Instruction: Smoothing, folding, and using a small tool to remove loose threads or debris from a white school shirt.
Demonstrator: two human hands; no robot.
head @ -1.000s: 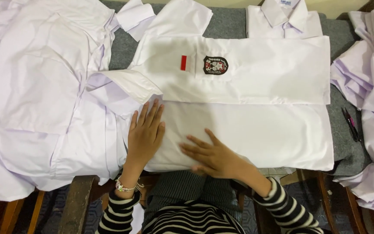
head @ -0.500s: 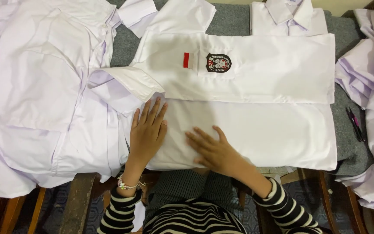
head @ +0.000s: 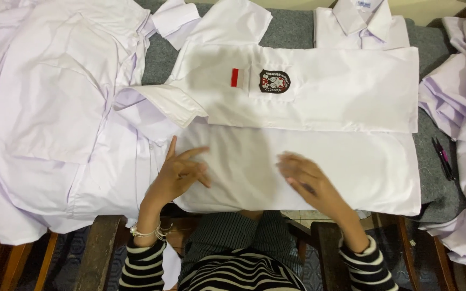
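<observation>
**Both hands on a white shirt being folded**

A white shirt (head: 308, 108) lies flat in the centre of the frame, on a grey cloth (head: 292, 27). Its crest badge (head: 274, 81) and a small red patch (head: 234, 77) face up. The left hand (head: 178, 173) rests at the lower left edge of the shirt, fingers loosely curled, gripping nothing. The right hand (head: 308, 180) lies open and flat on the lower panel. A pile of white shirts (head: 55, 108) fills the left side; a pen (head: 442, 157) lies at the right.

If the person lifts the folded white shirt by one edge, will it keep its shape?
Probably not. The folded white shirt is thin cloth lying flat under both hands, so it would likely droop and unfold. It looks light, and may slide on the grey cloth.
</observation>
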